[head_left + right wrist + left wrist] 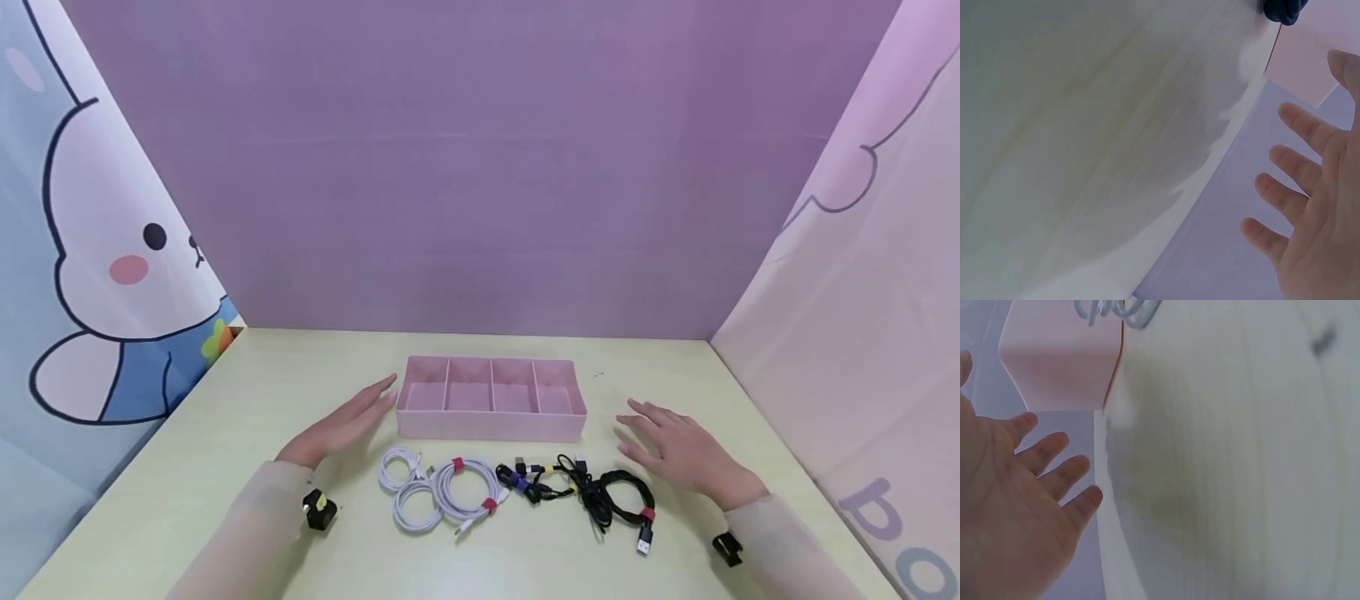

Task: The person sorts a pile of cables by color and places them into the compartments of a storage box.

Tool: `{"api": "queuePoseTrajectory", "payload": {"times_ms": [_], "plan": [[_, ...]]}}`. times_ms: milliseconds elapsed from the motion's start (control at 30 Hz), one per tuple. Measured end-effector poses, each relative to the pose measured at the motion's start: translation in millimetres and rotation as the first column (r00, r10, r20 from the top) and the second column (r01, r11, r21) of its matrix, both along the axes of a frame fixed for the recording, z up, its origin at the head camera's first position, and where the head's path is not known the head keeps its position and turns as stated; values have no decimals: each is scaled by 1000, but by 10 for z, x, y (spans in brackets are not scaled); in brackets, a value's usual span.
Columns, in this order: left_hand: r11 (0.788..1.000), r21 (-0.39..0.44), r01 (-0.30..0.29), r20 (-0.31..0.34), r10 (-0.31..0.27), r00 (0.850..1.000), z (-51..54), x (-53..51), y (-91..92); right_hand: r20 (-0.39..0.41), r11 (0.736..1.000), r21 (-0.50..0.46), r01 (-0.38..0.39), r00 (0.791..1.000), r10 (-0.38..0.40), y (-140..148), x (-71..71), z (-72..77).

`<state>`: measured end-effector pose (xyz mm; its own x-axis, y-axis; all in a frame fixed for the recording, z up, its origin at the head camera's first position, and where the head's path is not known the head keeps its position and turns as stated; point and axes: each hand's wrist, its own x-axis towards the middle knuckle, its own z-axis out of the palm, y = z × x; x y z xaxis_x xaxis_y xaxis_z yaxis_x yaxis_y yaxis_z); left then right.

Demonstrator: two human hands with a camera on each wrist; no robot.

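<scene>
A pink box with several side-by-side compartments stands on the table. My left hand is beside its left end, fingers extended; the left wrist view shows the palm and spread fingers holding nothing. To the right of the box, apart from it, my right hand hovers with loosely spread fingers and nothing in them. In front of the box lie coiled white cables, some with red ties. Right of these are bundled black cables with red, purple and yellow ties. A USB plug points toward the front.
The pale table runs back to a purple backdrop. A printed curtain hangs along the left side, and a pinkish-white one along the right.
</scene>
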<state>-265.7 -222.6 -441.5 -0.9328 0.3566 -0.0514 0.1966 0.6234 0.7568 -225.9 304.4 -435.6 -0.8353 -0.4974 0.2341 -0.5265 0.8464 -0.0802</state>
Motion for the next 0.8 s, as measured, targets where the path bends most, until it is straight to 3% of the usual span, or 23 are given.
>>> {"api": "queuePoseTrajectory", "payload": {"times_ms": [533, 800], "plan": [[999, 38, -37, 96, 33, 995, 10, -81, 97, 52, 1000, -1, -27, 998, 27, -51, 93, 75], [995, 71, -65, 157, 54, 986, 24, -81, 109, 168, 999, -31, -21, 985, 25, -45, 119, 83]]}}
